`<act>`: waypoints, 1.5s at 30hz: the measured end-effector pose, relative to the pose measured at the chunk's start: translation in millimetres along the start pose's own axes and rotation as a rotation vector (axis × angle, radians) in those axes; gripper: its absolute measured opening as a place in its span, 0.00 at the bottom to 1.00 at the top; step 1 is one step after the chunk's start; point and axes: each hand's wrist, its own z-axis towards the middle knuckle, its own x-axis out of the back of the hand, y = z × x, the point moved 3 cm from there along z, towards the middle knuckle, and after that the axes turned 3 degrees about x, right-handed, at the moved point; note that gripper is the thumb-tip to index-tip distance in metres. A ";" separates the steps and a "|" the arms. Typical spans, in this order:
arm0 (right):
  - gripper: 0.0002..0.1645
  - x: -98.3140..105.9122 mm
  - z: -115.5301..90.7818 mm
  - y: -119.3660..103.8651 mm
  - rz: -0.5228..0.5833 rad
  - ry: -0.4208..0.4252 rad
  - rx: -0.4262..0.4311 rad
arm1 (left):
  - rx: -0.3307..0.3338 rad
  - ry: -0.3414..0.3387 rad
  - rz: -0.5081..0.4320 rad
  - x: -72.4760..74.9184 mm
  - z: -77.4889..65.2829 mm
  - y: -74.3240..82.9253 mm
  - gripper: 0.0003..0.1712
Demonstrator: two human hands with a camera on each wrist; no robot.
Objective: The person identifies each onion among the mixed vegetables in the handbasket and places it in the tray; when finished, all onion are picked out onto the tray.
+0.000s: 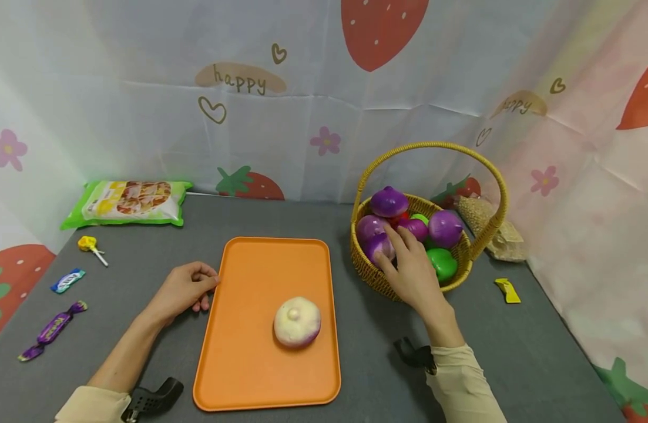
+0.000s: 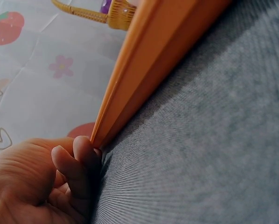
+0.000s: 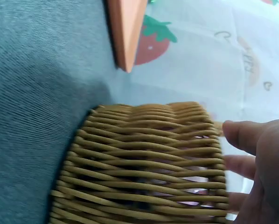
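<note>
Onions are filling much of the basket at the right of the frame, and one pale onion is lying on the tray at lower centre. To my eye this is looking like an early stage: one is out on the tray, several purple ones are sitting in the basket. The right grip is hanging over them, thumb and fingers apart; I cannot tell how firmly it is touching any. The left grip is pinching the tray's left rim.

Most open room is showing in the tray's upper and left parts. A strip of counter is running between tray and basket, giving a short path across. The handle is arching over the basket, and the cloth is hanging near behind, so space is tightening there.
</note>
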 end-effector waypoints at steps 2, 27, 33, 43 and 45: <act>0.35 -4.7 1.1 1.9 -0.022 -0.043 -0.006 | 0.003 0.002 0.000 -0.3 0.3 0.1 0.18; 0.34 -9.6 -2.9 8.3 0.035 0.074 -0.027 | 0.000 -0.011 0.001 -1.2 -1.2 1.4 0.18; 0.35 -4.2 -1.6 9.1 0.065 0.159 -0.052 | -0.006 -0.013 -0.001 -1.1 -2.1 0.3 0.18; 0.38 14.8 -8.1 -16.1 0.167 0.396 0.106 | -0.011 -0.010 -0.012 -0.8 -2.9 0.3 0.18; 0.41 16.3 -11.5 -28.2 0.172 0.392 0.150 | -0.013 -0.009 -0.010 -0.5 -2.8 0.3 0.17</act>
